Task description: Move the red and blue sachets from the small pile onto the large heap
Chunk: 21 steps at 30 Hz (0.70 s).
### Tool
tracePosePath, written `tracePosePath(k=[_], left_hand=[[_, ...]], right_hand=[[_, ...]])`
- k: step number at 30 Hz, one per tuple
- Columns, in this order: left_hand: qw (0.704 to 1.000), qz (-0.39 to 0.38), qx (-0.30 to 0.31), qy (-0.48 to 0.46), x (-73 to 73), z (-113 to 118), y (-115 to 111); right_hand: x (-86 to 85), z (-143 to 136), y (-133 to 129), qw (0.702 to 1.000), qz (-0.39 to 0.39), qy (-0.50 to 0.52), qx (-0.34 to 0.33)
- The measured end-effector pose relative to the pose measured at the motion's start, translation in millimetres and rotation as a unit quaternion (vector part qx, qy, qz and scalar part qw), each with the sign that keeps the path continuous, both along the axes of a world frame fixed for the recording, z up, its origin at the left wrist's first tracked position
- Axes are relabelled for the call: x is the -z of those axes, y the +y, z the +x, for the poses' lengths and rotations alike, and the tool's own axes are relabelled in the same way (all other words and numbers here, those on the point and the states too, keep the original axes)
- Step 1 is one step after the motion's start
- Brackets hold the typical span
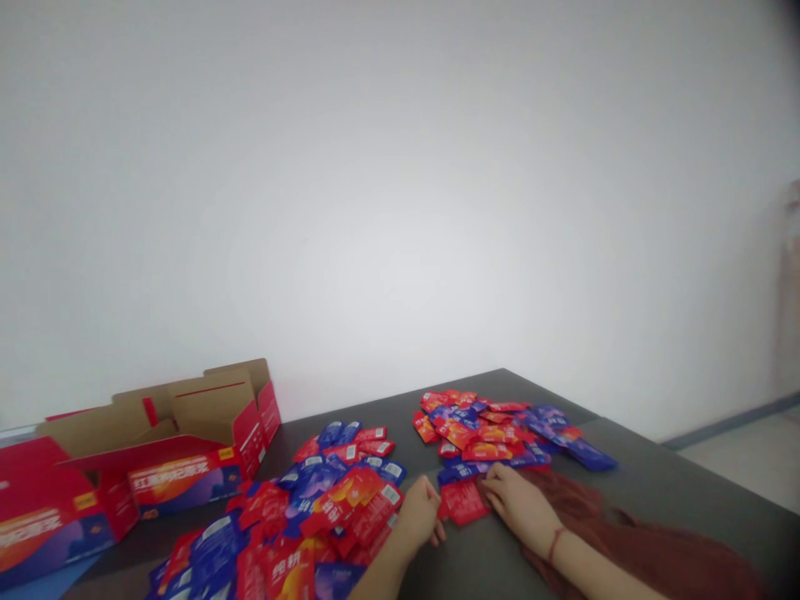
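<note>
Here, a brown cloth (650,542) bunches on the dark table (656,471), toward 4 o'clock from the right hand (516,500). A near heap (312,517) of red and blue packets spreads at 9 o'clock from the left hand (422,510). That hand curls its fingers; whether it holds anything cannot be told. The right, fingers bent, touches a red packet (461,502) at its 9 o'clock; a firm grip cannot be confirmed. A far heap (481,429) sits at its 11 o'clock. Open boxes (187,479) stand past the near heap, before a pale wall (400,208).
</note>
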<state>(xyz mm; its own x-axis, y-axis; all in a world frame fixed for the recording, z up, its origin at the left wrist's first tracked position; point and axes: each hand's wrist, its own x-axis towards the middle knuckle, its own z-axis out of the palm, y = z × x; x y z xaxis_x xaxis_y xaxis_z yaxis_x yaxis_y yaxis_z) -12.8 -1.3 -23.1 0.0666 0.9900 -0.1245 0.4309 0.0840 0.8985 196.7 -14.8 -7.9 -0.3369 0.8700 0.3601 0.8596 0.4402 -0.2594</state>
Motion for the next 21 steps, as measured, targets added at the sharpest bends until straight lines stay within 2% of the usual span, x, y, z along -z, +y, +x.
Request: tracePosePath(k=[2,4,6,8,9,11,13,15,18,21], left_hand=[[1.0,0.011,-0.007,0.017,-6.8,-5.0,-0.9],[0.999,0.028,-0.017,0.036,-21.2,-17.3,-0.6],[0.996,0.048,-0.032,0.065,-44.0,-37.3,0.9],[0.975,0.107,-0.066,0.183,-72.1,-63.3,2.8],[0.955,0.131,-0.089,0.252,-86.2,-77.7,3.5],[0.939,0.141,-0.117,0.291,-110.9,-106.9,3.7],[0.925,0.127,-0.148,0.327,-127.6,-134.2,1.2],[0.909,0.107,-0.173,0.364,-135.8,-157.3,-3.8],[0.88,0.088,-0.194,0.425,-135.4,-177.3,-13.2],[0.842,0.093,-0.209,0.489,-122.9,-165.8,-19.3]], right_hand=[[-2.1,11.7,5.0,0.998,-0.022,-0.007,0.053],[-3.8,17.3,8.5,0.997,-0.033,-0.009,0.073],[-4.7,18.2,10.2,0.997,-0.032,-0.006,0.073],[-4.4,17.0,10.9,0.997,-0.03,-0.004,0.072],[-3.9,16.3,11.1,0.997,-0.03,-0.003,0.072],[-2.5,15.4,11.7,0.997,-0.029,-0.003,0.07],[-1.3,15.1,12.5,0.997,-0.027,-0.004,0.068],[-0.9,14.7,12.8,0.998,-0.025,-0.006,0.064],[-2.4,12.7,11.5,0.998,-0.023,-0.007,0.057],[-4.9,9.5,9.1,0.998,-0.022,-0.007,0.051]])
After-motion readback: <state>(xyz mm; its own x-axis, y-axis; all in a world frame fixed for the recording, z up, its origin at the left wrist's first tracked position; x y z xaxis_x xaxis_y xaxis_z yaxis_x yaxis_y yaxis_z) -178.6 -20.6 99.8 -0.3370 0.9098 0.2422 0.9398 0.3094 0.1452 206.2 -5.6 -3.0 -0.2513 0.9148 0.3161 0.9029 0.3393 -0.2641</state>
